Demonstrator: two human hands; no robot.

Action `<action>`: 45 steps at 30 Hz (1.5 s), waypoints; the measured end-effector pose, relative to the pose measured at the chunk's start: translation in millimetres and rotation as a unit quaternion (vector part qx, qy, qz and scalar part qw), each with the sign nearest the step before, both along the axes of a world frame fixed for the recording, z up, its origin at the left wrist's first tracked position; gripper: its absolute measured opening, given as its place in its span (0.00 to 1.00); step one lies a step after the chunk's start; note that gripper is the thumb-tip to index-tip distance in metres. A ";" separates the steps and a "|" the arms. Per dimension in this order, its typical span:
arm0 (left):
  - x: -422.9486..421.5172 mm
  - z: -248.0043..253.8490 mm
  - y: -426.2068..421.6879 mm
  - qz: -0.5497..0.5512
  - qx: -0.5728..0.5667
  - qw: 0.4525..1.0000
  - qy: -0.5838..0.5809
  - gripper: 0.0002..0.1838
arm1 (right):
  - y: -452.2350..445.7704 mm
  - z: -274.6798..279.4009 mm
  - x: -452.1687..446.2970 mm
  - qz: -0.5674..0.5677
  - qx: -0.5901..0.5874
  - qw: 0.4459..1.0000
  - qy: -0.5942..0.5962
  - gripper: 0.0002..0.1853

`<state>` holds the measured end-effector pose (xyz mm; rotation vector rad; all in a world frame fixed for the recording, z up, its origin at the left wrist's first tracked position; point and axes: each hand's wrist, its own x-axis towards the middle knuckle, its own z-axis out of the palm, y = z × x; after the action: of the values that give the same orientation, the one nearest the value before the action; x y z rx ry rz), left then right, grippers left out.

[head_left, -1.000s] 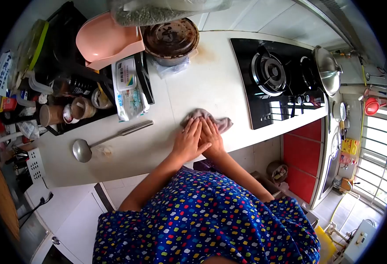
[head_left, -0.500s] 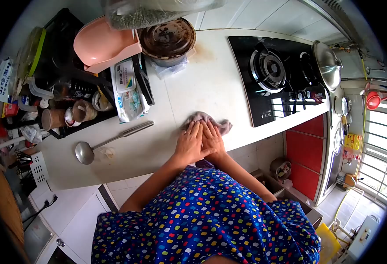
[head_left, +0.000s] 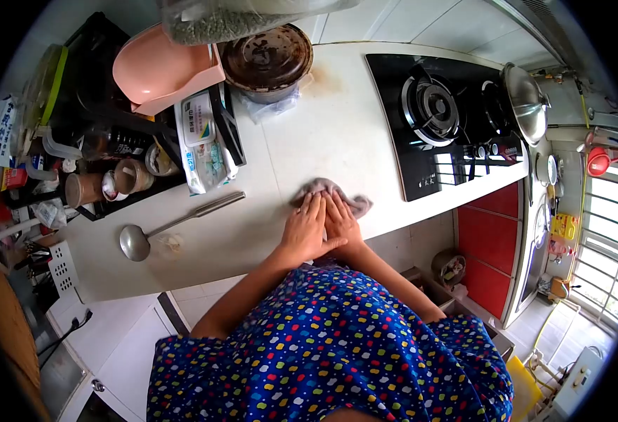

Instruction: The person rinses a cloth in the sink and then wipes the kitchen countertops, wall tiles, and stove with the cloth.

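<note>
A greyish-pink cloth (head_left: 329, 187) lies bunched on the white countertop (head_left: 316, 119), close to its front edge. Both hands rest on it side by side, fingers stretched forward and laid flat. My left hand (head_left: 305, 231) presses on the cloth's left part, its thumb reaching across toward the other hand. Touching it, my right hand (head_left: 343, 226) lies on the cloth's middle and right part. The cloth under the fingers and palms is hidden. To the left, a metal ladle (head_left: 136, 243) lies on the counter, apart from both hands.
A black gas hob (head_left: 421, 165) with a metal wok lid (head_left: 525, 98) is to the right. At the back stand a brown-lidded pot (head_left: 267, 60) and a pink bin (head_left: 158, 67). A wipes pack (head_left: 200, 137) and a rack of jars (head_left: 133, 176) are on the left.
The camera view has shifted very slightly. Both hands stay flat on the cloth in nearly the same spot; the ladle and other things stay put.
</note>
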<state>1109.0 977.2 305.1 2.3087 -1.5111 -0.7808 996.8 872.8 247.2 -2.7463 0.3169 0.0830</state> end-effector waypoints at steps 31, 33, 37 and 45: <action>53.7 -25.0 -58.5 0.097 -0.044 0.993 -0.060 0.50 | -44.5 15.1 79.2 -0.005 0.016 0.994 -0.112 0.33; 22.9 -21.5 -25.6 0.059 -0.035 0.996 -0.050 0.51 | -23.3 8.2 47.1 0.005 0.021 0.993 -0.117 0.33; 12.2 -19.4 -24.8 0.076 -0.032 0.996 -0.039 0.54 | -22.4 25.9 46.4 0.014 0.021 0.994 -0.102 0.31; 29.6 -23.2 -44.4 0.110 -0.055 0.992 -0.026 0.52 | -40.1 21.2 59.5 0.023 0.024 0.996 -0.087 0.34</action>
<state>1138.6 932.8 281.9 2.3767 -1.2578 -0.5685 1056.3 832.6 268.4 -2.6904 0.2024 -0.1340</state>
